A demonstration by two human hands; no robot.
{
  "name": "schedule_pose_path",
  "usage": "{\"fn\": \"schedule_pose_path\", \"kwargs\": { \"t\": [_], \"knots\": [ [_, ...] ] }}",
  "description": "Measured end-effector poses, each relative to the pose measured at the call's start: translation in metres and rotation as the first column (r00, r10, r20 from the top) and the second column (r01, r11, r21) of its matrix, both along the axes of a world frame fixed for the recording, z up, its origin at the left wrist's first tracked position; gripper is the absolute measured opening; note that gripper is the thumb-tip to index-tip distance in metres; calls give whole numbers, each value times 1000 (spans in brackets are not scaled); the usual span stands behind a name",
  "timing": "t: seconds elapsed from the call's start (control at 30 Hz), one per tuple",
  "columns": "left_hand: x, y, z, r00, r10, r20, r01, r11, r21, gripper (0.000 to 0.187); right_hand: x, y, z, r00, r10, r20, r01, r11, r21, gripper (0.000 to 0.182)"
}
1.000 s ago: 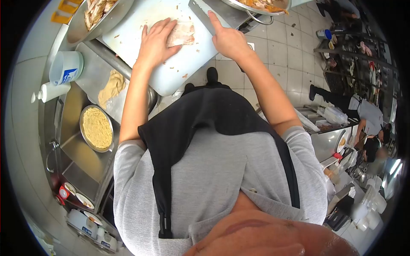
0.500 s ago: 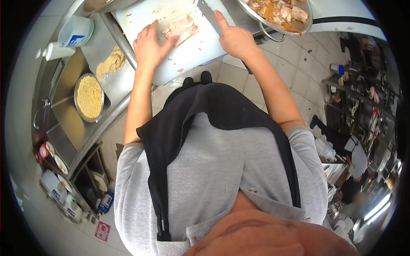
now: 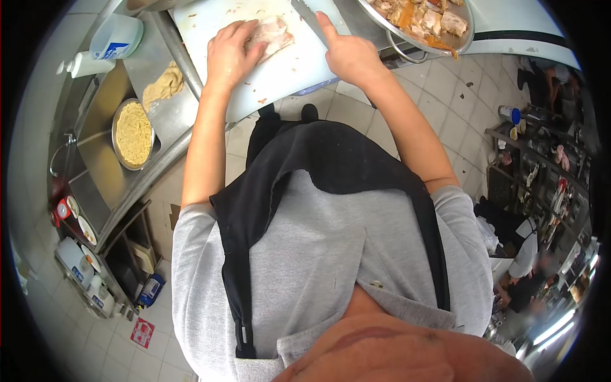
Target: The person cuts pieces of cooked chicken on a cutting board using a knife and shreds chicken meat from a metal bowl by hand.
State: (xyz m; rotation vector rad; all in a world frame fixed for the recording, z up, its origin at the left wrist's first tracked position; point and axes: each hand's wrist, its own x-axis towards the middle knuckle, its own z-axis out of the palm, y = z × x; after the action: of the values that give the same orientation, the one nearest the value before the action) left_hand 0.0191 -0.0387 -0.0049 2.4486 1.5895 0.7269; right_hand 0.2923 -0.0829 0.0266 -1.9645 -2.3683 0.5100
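A pale slab of cooked meat (image 3: 275,38) lies on the white cutting board (image 3: 191,25), with small brown scraps around it. My left hand (image 3: 232,56) holds the slab at its left end, the fingers curved over the far side and the thumb at the near side. In my right hand (image 3: 354,60) is a knife (image 3: 310,19), its blade over the right part of the board and pointing away. The index finger lies along the knife's spine, while the other fingers wrap the handle. Blade and meat are apart.
A metal pan (image 3: 472,38) of chopped meat stands right of the board. On the steel counter to the left are a lump of dough (image 3: 164,86), a round pan of yellowish crumbly food (image 3: 133,135) and a plastic tub (image 3: 118,37). Other people work at far right.
My left hand has moved onto the left end of the meat, its fingers now curled over it instead of spread beside it. The knife hand stays nearly in place.
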Motion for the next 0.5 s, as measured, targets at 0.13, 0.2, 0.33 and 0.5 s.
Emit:
{"fn": "schedule_pose_path", "kwargs": {
  "t": [0.13, 0.2, 0.33, 0.5],
  "knots": [
    [9, -2, -5, 989, -83, -121, 83, 997, -6, 50, -5, -2, 0, 998, -7, 55, 8, 1000, -19, 85],
    [10, -3, -7, 989, -83, -126, 83, 997, -4, 51, -4, -1, -1, 1000, 7, 24, -8, 1000, 17, 85],
    [13, 2, -15, 997, -58, -60, 59, 998, 16, 50, -4, 3, 19, 1000, -16, 15, 16, 1000, 4, 84],
    [20, 7, -18, 999, -32, 14, 31, 998, 51, 46, -23, -16, 45, 994, -24, -108, 20, 999, -36, 83]
  ]
}}
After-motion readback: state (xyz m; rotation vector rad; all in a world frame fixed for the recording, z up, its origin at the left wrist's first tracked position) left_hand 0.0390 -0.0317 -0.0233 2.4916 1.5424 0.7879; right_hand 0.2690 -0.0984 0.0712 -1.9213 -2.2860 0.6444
